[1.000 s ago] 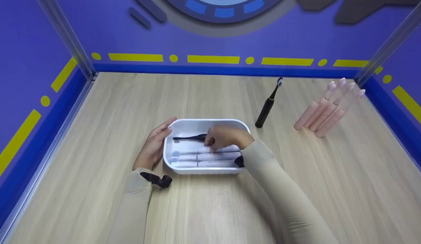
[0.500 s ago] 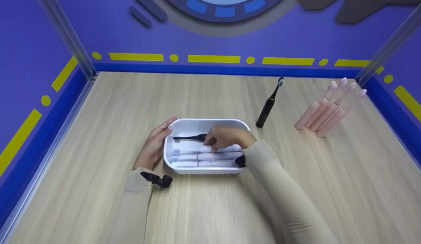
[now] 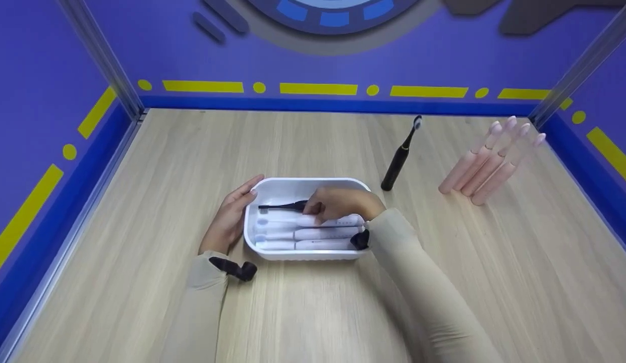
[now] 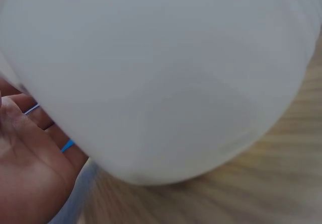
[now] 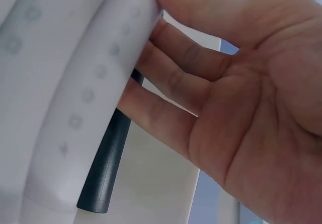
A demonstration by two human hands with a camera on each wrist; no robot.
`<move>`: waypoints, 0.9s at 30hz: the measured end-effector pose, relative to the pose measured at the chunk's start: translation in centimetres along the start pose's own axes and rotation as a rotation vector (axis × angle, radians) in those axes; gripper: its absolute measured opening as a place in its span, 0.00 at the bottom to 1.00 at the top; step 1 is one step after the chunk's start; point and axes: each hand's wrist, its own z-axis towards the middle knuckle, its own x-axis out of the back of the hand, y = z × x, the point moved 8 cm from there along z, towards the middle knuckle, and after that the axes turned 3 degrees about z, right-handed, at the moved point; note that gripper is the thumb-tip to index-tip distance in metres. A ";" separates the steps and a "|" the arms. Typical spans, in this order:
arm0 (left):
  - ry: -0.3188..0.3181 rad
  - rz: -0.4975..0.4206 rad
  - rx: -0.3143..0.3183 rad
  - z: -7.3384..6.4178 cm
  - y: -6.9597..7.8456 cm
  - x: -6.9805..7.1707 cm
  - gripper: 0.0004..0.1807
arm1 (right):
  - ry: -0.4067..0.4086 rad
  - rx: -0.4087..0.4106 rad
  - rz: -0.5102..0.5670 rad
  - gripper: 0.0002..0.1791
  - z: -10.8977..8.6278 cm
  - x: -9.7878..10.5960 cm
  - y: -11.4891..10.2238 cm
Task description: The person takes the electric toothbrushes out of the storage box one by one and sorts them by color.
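Note:
My left hand [image 3: 228, 222] holds the left end of a white plastic bin [image 3: 307, 255], thumb on the rim and fingers along the outer wall [image 4: 166, 83]. Inside it, my right hand [image 3: 343, 201] pinches the farthest of three white electric toothbrushes [image 3: 349, 221]. In the right wrist view the thumb lies at one side of that toothbrush's handle [image 5: 85, 98], and the other fingers reach under it. Two white toothbrushes [image 3: 328, 233] lie alongside, nearer the body. Behind them a black electric toothbrush [image 3: 282, 206] lies partly hidden by my right hand.
A black electric toothbrush [image 3: 395, 169] stands upright right of the bin. Farther right, several pink electric toothbrushes [image 3: 476, 174] stand close together. Blue-purple panels [image 3: 313, 65] enclose the wooden table [image 3: 202, 141] at the back and sides.
The gripped white toothbrush has shifted slightly away from the other two, its head end toward the black one. My right hand has edged slightly right; my left hand stays at the bin.

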 end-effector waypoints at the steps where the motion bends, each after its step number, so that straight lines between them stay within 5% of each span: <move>1: -0.002 -0.004 -0.003 0.0 0.0 0.0 0.26 | 0.003 0.000 0.012 0.18 -0.1 0.1 0.0; 27: -0.003 -0.011 0.020 -0.2 0.0 -0.1 0.26 | 0.104 0.107 0.008 0.16 -1.2 1.9 -1.4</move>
